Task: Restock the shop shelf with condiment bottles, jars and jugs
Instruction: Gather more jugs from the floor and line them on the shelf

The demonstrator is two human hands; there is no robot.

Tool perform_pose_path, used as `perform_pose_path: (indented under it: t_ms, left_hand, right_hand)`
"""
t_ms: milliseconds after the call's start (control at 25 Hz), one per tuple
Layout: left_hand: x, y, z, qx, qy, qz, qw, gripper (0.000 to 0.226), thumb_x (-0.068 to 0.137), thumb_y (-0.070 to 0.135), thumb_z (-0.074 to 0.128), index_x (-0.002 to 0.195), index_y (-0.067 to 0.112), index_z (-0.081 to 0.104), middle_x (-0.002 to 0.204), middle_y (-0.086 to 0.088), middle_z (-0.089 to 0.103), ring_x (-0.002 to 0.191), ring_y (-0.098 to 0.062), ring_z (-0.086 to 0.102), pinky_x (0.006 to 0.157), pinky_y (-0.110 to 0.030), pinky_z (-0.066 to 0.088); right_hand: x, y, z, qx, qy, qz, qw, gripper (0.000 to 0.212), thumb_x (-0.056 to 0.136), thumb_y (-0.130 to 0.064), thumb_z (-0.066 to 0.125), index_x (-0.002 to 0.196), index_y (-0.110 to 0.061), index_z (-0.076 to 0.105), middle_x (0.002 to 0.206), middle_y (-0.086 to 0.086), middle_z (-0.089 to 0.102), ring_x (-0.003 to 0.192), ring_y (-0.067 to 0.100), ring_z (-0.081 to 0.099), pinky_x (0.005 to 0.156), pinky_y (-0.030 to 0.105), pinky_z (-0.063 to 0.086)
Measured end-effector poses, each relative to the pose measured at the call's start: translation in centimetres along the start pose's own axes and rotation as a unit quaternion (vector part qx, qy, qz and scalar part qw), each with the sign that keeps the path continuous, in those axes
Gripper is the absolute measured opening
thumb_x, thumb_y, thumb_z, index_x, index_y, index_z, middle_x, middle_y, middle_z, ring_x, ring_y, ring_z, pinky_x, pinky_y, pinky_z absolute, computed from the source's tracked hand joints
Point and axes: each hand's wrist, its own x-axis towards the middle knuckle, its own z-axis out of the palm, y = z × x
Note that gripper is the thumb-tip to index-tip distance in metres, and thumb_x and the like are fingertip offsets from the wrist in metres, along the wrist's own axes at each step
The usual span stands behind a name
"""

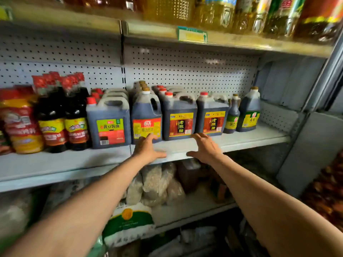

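The middle shelf (246, 139) holds a row of dark sauce jugs. My left hand (146, 148) reaches with straight fingers to the foot of a gold-capped jug with a red and yellow label (146, 115). My right hand (205, 148) is spread in front of a red-capped vinegar jug (179, 117), fingertips near its base. Neither hand holds anything. A second red-capped vinegar jug (212, 115) stands to the right, then a small bottle (233, 115) and a gold-capped jug (249, 112). To the left stand a soy jug with a green label (109, 123) and tall dark bottles (63, 115).
The top shelf (241, 40) carries oil bottles (213, 13) and a price tag (192, 34). Red and yellow packets (20, 123) fill the far left. Below, the lower shelf holds grain bags (157, 182) and a white and green sack (130, 221). A grey side panel (313, 145) closes the right.
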Motion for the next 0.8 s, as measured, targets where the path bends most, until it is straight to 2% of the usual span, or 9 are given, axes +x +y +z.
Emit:
perform_pose_path:
  t_ms: [160, 240, 400, 640, 800]
  left_hand:
    - [-6.2, -6.1, 1.9, -0.024, -0.06, -0.013, 0.998, 0.069, 0.064, 0.036, 0.089, 0.122, 0.022, 0.056, 0.123, -0.012, 0.054, 0.112, -0.028, 0.055, 0.082, -0.026, 0.039]
    - [-9.4, -8.8, 3.0, -0.031, -0.086, -0.018, 0.996, 0.066, 0.065, 0.034, 0.088, 0.122, 0.021, 0.056, 0.12, -0.007, 0.055, 0.11, -0.026, 0.055, 0.079, -0.025, 0.04]
    - [-14.9, -13.5, 4.7, -0.025, -0.146, -0.078, 0.986, 0.065, 0.068, 0.041, 0.085, 0.123, 0.029, 0.053, 0.121, -0.006, 0.052, 0.096, -0.022, 0.055, 0.075, -0.028, 0.045]
    - [-21.9, -19.5, 9.2, -0.064, -0.186, -0.17, 0.966, 0.065, 0.075, 0.041, 0.081, 0.128, 0.02, 0.051, 0.134, -0.008, 0.049, 0.118, -0.026, 0.051, 0.086, -0.029, 0.04]
    - [-27.8, -24.6, 15.7, -0.091, -0.228, -0.272, 0.931, 0.065, 0.078, 0.041, 0.079, 0.13, 0.017, 0.051, 0.136, -0.009, 0.051, 0.118, -0.027, 0.053, 0.087, -0.029, 0.042]
  right_hand:
    - [-6.9, -3.7, 4.7, 0.008, -0.044, 0.051, 0.998, 0.082, 0.076, -0.048, 0.08, 0.145, -0.022, 0.046, 0.142, 0.01, 0.051, 0.132, 0.032, 0.047, 0.106, 0.039, 0.044]
    - [-10.0, -5.4, 7.6, 0.013, -0.081, 0.054, 0.995, 0.083, 0.076, -0.049, 0.08, 0.145, -0.022, 0.045, 0.142, 0.01, 0.05, 0.132, 0.031, 0.047, 0.105, 0.039, 0.043]
    - [-15.0, -7.9, 12.0, 0.029, -0.124, 0.078, 0.989, 0.081, 0.075, -0.048, 0.081, 0.144, -0.024, 0.047, 0.138, 0.009, 0.052, 0.131, 0.029, 0.047, 0.103, 0.037, 0.045]
    - [-20.0, -7.5, 19.1, 0.067, -0.21, 0.088, 0.971, 0.075, 0.083, -0.048, 0.075, 0.146, -0.02, 0.045, 0.143, 0.009, 0.047, 0.132, 0.029, 0.046, 0.101, 0.037, 0.044]
    - [-24.8, -5.2, 27.3, 0.118, -0.296, 0.119, 0.94, 0.069, 0.087, -0.054, 0.069, 0.144, -0.021, 0.047, 0.147, 0.007, 0.045, 0.133, 0.029, 0.047, 0.1, 0.038, 0.045]
